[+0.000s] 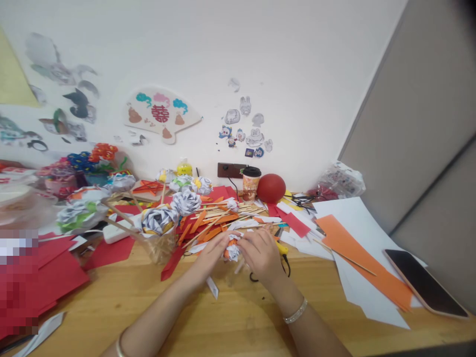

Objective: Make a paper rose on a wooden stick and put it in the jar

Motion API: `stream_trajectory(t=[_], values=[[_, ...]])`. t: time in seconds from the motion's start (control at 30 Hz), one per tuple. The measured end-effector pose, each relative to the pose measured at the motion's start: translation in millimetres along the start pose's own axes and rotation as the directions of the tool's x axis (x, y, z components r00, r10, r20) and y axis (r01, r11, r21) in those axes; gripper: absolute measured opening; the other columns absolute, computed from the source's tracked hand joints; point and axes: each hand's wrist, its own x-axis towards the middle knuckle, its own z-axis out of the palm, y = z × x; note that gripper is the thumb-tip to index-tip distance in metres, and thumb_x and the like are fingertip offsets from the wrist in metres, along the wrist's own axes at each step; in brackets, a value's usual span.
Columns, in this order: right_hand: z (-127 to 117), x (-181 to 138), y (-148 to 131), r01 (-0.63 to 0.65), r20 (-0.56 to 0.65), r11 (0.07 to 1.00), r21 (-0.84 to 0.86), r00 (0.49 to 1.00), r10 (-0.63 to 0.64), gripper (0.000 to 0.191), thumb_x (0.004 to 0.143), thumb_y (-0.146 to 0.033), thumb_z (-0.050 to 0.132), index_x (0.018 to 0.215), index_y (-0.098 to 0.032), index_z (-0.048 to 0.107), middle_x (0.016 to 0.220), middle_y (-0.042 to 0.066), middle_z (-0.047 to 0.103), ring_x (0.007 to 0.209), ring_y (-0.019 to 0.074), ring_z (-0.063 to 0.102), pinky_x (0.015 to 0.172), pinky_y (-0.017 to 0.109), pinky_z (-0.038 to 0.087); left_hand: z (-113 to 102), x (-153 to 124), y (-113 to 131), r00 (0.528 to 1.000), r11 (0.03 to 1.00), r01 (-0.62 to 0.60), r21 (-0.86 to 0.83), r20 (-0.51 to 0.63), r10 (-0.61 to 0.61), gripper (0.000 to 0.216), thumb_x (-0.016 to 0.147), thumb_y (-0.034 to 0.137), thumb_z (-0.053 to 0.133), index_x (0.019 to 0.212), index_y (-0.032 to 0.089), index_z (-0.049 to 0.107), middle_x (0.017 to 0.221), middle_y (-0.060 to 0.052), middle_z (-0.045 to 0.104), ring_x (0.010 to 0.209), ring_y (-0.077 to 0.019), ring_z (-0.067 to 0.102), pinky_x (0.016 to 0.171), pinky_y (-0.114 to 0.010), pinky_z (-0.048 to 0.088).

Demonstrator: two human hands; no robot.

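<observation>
Wooden tabletop (238, 322) below, left hand (213, 251) and right hand (263, 257) pinch a paper flower (232, 253), partly hiding it.

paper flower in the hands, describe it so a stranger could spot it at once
Over the wooden table, follow the two forearms up from the bottom edge. Between the left hand and right hand is a white and orange paper flower. Unlike the bigger flowers to the left, it is being held.

Glittering bracelet (296, 311), smooth bangle (119, 345)
</observation>
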Motion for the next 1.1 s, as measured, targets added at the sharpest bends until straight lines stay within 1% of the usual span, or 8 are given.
stream_trajectory(t=[0.1,0.23,0.37,0.5,0.6,0.8,0.97,1.1], values=[[0,-1,0,-0.02,-0.024,1.0,-0.023,1.0,0.02,0.007,0.081,-0.015,0.054,0.083,-0.019,0.06,0.082,0.004,0.061,0.075,0.0173,0.048,0.067,0.032,0.039,1,-1,3,1.0,1.0,0.005,0.028,0.003,-0.005,0.042,0.081,0.042,0.042,0.111,0.017,0.057,0.124,-0.006,0.054,0.117,-0.0206,0.044,0.105,-0.036,0.026],[1,-3,0,-0.065,-0.069,0.998,0.01,0.995,0.065,0.005,0.081,-0.018,0.055,0.083,-0.019,0.06,0.084,0.006,0.06,0.076,0.0179,0.049,0.067,0.032,0.04,1,-2,4,1.0,0.999,0.007,0.042,0.016,-0.007,0.04,0.082,0.042,0.042,0.111,0.019,0.057,0.124,-0.004,0.054,0.117,-0.0198,0.044,0.104,-0.035,0.027],[0,-2,-1,-0.041,-0.088,0.999,0.013,0.995,0.042,0.004,0.08,-0.016,0.055,0.082,-0.017,0.059,0.082,0.007,0.06,0.076,0.0176,0.049,0.067,0.032,0.041,1,-1,4,1.0,0.999,-0.008,0.046,0.023,0.007,0.041,0.083,0.041,0.041,0.112,0.018,0.055,0.123,-0.004,0.055,0.116,-0.0197,0.045,0.104,-0.034,0.028],[-3,2,-2,0.007,-0.061,1.0,0.006,0.998,-0.007,0.007,0.081,-0.012,0.052,0.081,-0.016,0.058,0.079,0.007,0.06,0.074,0.0176,0.048,0.066,0.032,0.041,1,-2,7,0.999,0.998,-0.025,0.06,0.036,0.023,0.041,0.083,0.041,0.04,0.112,0.018,0.056,0.121,-0.004,0.056,0.116,-0.0207,0.045,0.103,-0.033,0.029],[-3,3,-1,0.009,-0.037,0.999,0.05,0.999,-0.007,0.01,0.082,-0.011,0.049,0.081,-0.015,0.058,0.081,0.007,0.06,0.075,0.0177,0.047,0.065,0.032,0.042,1,-2,9,0.999,0.997,-0.028,0.071,0.031,0.026,0.04,0.082,0.041,0.04,0.111,0.019,0.057,0.118,-0.003,0.058,0.115,-0.0215,0.046,0.102,-0.034,0.031],[0,-1,3,-0.11,0.073,0.973,0.201,0.993,0.097,0.01,0.082,-0.014,0.05,0.083,-0.018,0.058,0.087,0.005,0.058,0.081,0.0176,0.048,0.072,0.034,0.042,2,-2,10,0.998,0.996,-0.026,0.081,0.062,0.021,0.038,0.083,0.039,0.04,0.11,0.021,0.058,0.117,-0.001,0.059,0.117,-0.0198,0.045,0.1,-0.03,0.032],[-1,-2,4,-0.106,0.088,0.971,0.215,0.992,0.088,0.011,0.083,-0.015,0.049,0.085,-0.02,0.058,0.089,0.005,0.058,0.085,0.0187,0.048,0.074,0.035,0.041,1,-3,13,0.997,0.995,-0.028,0.093,0.071,0.022,0.039,0.083,0.039,0.04,0.112,0.021,0.057,0.118,-0.002,0.058,0.115,-0.0201,0.045,0.1,-0.031,0.032],[-4,3,4,-0.177,0.166,0.927,0.331,0.978,0.128,0.011,0.081,-0.014,0.05,0.082,-0.021,0.059,0.09,0.004,0.056,0.088,0.0181,0.048,0.076,0.034,0.041,1,-3,14,0.996,0.995,-0.008,0.102,0.086,-0.001,0.038,0.082,0.038,0.04,0.11,0.02,0.058,0.117,-0.002,0.059,0.113,-0.0204,0.047,0.099,-0.032,0.034]])
